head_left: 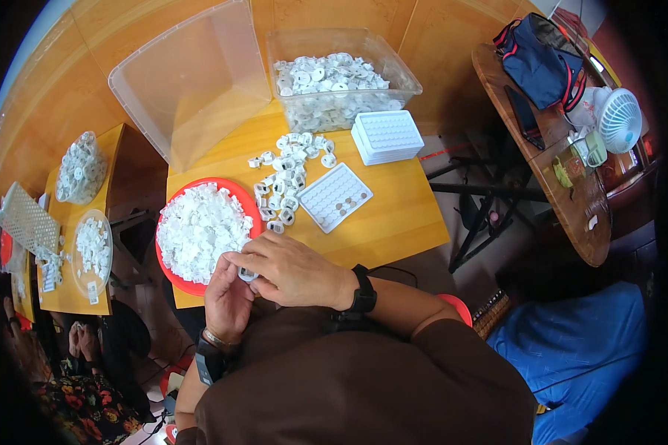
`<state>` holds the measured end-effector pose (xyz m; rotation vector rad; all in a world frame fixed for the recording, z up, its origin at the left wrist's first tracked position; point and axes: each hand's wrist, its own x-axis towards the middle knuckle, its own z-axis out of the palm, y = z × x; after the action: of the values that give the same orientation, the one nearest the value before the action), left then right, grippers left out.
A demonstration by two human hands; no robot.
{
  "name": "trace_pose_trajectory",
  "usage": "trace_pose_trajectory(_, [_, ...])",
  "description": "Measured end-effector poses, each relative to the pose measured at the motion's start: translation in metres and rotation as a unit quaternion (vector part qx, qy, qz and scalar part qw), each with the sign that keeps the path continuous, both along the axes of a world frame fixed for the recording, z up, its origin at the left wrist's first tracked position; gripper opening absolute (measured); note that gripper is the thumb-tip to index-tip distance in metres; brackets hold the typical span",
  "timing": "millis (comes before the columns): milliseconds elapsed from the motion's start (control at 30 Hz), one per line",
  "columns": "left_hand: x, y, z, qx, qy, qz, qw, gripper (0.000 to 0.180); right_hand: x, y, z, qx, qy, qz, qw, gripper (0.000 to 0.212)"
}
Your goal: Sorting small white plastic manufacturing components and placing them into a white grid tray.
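Observation:
My left hand [228,302] and my right hand [298,271] meet at the table's front edge, fingers closed together on a small round white plastic part [247,275] with a dark middle. Fingers hide much of it. Just beyond them, a red round tray [254,202] is heaped with small white plastic pieces [204,231]. Several similar round white parts [283,178] lie loose on the table behind my right hand. To their right, a white tray with round pockets [321,187] holds several small brownish discs [346,205] near its front right corner.
A stack of white pocketed trays [387,138] stands beside a clear bin [344,100] full of white parts. A clear lid [193,81] leans at the back left. On the left table [59,293] are more containers; a co-worker's hands [84,340] show below. A fan [619,121] stands right.

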<state>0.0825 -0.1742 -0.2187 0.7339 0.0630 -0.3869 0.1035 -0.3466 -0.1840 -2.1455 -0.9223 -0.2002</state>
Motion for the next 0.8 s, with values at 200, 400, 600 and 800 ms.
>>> trace_pose_trajectory(200, [0.001,0.009,-0.007,-0.006,-0.014,-0.011,1.000,0.028,0.013,-0.023,-0.002,0.058,-0.052,-0.046,0.996,0.036])
trace_pose_trajectory(400, [0.002,0.014,-0.009,-0.013,-0.017,0.006,1.000,0.028,0.024,-0.101,-0.012,-0.107,-0.031,-0.335,0.936,0.009])
trace_pose_trajectory(600, [0.002,0.009,-0.006,-0.033,-0.019,0.020,0.999,0.024,0.032,-0.111,-0.039,-0.192,0.016,-0.340,0.920,0.010])
trace_pose_trajectory(800, [0.000,0.009,-0.001,-0.072,-0.032,0.018,0.997,0.023,0.038,-0.110,-0.047,-0.172,0.020,-0.350,0.921,0.008])
